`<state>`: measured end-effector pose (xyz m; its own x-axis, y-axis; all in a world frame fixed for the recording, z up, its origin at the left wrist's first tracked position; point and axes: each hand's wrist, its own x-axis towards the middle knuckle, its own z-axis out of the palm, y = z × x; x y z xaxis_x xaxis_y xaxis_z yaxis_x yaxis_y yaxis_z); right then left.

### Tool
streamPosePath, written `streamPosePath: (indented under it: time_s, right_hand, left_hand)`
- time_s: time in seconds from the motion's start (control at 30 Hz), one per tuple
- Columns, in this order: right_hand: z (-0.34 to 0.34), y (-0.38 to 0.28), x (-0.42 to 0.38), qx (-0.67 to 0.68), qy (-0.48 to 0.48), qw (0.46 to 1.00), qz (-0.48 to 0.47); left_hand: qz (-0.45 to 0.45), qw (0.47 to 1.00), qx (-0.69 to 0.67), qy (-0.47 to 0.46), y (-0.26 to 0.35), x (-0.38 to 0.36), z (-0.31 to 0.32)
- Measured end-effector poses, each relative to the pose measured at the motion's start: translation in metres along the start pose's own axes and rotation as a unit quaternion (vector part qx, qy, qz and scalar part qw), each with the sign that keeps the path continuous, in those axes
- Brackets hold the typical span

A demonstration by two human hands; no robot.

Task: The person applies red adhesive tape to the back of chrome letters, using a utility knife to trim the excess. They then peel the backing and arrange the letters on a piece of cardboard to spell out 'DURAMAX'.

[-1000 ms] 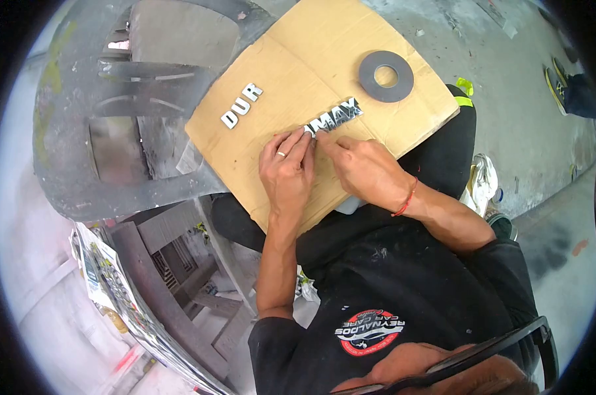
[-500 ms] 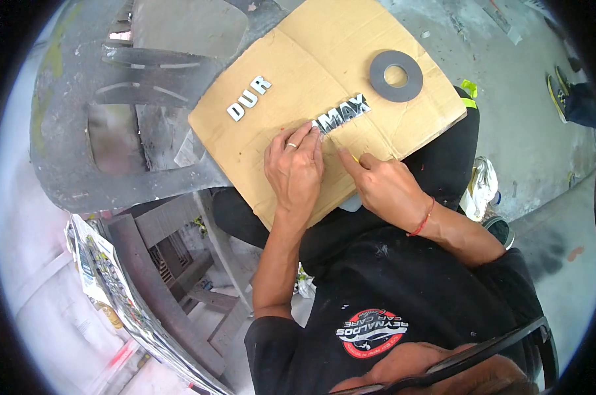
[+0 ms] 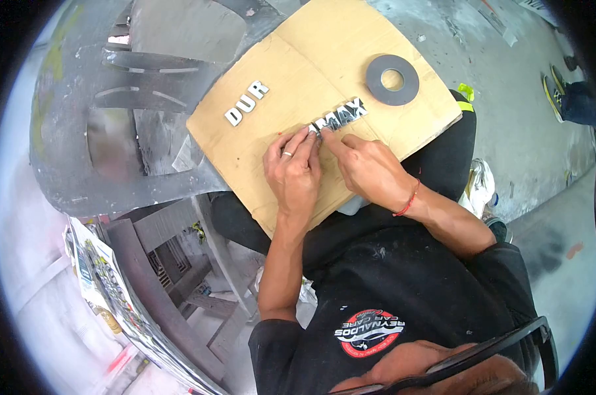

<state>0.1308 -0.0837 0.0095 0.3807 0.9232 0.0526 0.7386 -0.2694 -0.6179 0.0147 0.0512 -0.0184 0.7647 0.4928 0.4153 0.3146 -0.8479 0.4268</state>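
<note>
My left hand (image 3: 293, 168), with a ring on one finger, has its fingertips pinched on a silver-and-black letter (image 3: 314, 128) at the lower end of the letters MAX (image 3: 341, 114). Beside it, my right hand (image 3: 370, 164) is closed, its forefinger pointing at the same letter. The slim tool in it, whose yellow part showed earlier, is now hidden by the fingers. Farther up the cardboard (image 3: 298, 72) lie the separate letters DUR (image 3: 246, 103). A roll of dark grey tape (image 3: 410, 80) lies flat near the right edge.
The cardboard rests across my lap and partly over a grey, dusty plastic chair (image 3: 67, 151). Folded newspapers (image 3: 107, 276) hang at the lower left beside a wooden frame (image 3: 136, 263). Another person's shoe (image 3: 552, 99) shows at the far right.
My right hand has moved up and left, bringing its forefinger to the letter by my left fingertips. The yellow part of the tool is no longer visible. My left hand stays nearly in place.
</note>
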Motion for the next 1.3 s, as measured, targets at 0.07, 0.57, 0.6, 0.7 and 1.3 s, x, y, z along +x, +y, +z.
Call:
streamPosePath:
  time_s: [0.07,0.57,0.6,0.7,1.3]
  right_hand:
    - [-0.001,0.000,0.003,0.010,-0.001,1.000,-0.009]
    - [-0.024,-0.006,-0.028,-0.016,-0.065,0.998,-0.008]
    - [-0.026,-0.005,-0.031,-0.015,-0.065,0.998,-0.010]
    - [-0.048,-0.007,-0.032,0.004,-0.043,0.999,0.002]
    - [-0.017,0.030,0.020,-0.109,-0.023,0.992,-0.061]
  left_hand:
    - [-0.005,1.000,0.001,-0.003,0.001,0.000,-0.001]
    - [-0.022,0.998,0.025,-0.051,0.008,0.009,-0.013]
    - [-0.024,0.998,0.024,-0.060,0.008,0.010,-0.013]
    - [-0.020,0.996,0.006,-0.082,0.002,0.016,-0.022]
    - [0.078,0.983,-0.019,-0.168,-0.017,0.011,-0.033]
